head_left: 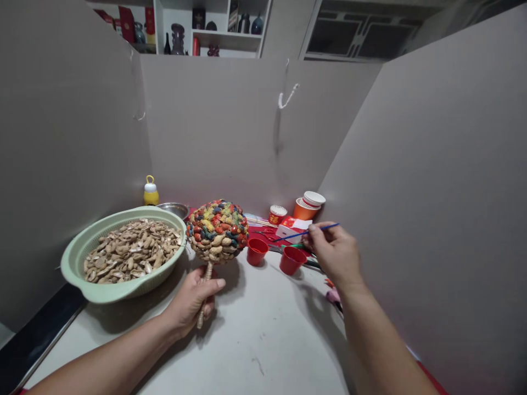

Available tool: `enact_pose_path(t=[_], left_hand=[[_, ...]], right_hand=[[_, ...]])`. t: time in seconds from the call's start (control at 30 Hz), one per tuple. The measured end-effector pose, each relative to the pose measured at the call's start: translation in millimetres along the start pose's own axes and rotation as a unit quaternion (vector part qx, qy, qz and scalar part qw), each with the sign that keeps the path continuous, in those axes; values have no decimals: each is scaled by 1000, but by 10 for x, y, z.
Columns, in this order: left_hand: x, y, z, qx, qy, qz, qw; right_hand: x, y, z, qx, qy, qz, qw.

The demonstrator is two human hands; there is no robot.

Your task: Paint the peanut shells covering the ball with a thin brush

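My left hand (195, 300) is closed round the rope-wrapped handle of a round peanut-shell ornament (217, 230), which it holds upright above the table. Most shells on its head are painted red, yellow, blue and green; those low on the front are bare tan. My right hand (337, 255) pinches a thin blue paintbrush (329, 226), its tip pointing left over the things at the back. Below and left of that hand stand two red cups, the nearer one (292, 261) and another (257, 252). What the cups hold is hard to make out.
A pale green basket (111, 294) of peanut shells stands at the left, with a metal bowl (175, 209) and a yellow bottle (151, 195) behind. Stacked paper cups (308, 206) and a tub of cotton swabs (277, 215) are at the back. Grey partitions (230, 126) enclose the white table.
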State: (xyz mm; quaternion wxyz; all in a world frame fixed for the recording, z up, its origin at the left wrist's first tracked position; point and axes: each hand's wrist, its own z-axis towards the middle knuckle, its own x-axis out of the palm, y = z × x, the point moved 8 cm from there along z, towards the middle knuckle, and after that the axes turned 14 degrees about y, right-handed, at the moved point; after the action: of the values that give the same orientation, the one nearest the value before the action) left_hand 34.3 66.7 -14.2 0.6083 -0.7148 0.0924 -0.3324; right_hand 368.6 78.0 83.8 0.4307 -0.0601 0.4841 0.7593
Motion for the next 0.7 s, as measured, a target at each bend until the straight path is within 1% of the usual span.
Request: enact_pose_path(t=[0.13, 0.2, 0.27, 0.4, 0.5, 0.6, 0.7], left_hand=[[11, 13, -13, -6, 1, -1, 1000], [16, 15, -19, -7, 4, -1, 1000], [18, 14, -21, -8, 6, 1, 1000], [10, 17, -15, -6, 5, 5, 1000], [10, 16, -10, -3, 6, 5, 1000], [16, 13, -5, -4, 10, 4, 1000], [13, 1, -3, 0, 9, 8, 1000]], right_hand=[[-406, -141, -9, 48, -39, -50, 997], [-473, -230, -19, 66, -40, -75, 994], [-409, -335, -15, 78, -18, -90, 993], [-109, -542, 18, 81, 56, -96, 991], [66, -694, 34, 91, 106, -103, 985], [173, -840, 39, 113, 150, -117, 975], [236, -952, 39, 130, 176, -125, 968]])
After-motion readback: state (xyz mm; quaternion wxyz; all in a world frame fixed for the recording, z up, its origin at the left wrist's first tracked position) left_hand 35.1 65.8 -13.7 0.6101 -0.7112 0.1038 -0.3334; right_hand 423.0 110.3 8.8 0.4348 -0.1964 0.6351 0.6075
